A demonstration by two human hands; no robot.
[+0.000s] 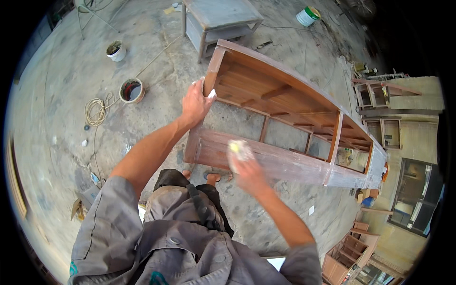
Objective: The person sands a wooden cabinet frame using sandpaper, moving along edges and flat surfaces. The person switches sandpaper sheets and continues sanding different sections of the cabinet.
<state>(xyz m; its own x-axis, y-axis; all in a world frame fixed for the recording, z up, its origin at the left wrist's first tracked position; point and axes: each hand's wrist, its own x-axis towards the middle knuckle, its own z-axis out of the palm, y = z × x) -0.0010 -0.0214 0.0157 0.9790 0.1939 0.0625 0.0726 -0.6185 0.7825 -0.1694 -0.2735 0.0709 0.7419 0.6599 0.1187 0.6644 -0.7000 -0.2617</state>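
A long wooden cabinet frame (294, 164) stretches from the middle toward the right, its outer faces hazed with white dust and its inside brown. My left hand (195, 102) is closed around the post at its left end, with white wrapping or cloth at the fingertips. Against the near side panel, my right hand (249, 173) holds a whitish pad (241, 150) with a yellow patch. Motion blurs this hand, and the pad's exact kind cannot be made out. Beneath the panel, parts of my sandalled feet show.
A grey-dusted small table (221, 19) stands beyond the frame. Leftward are a bucket of dark liquid (131, 90), a white bucket (116, 51) and a coiled hose or cord (97, 111). A green-and-white pail (308, 16) sits far right; more wooden frames (349, 254) stand lower right.
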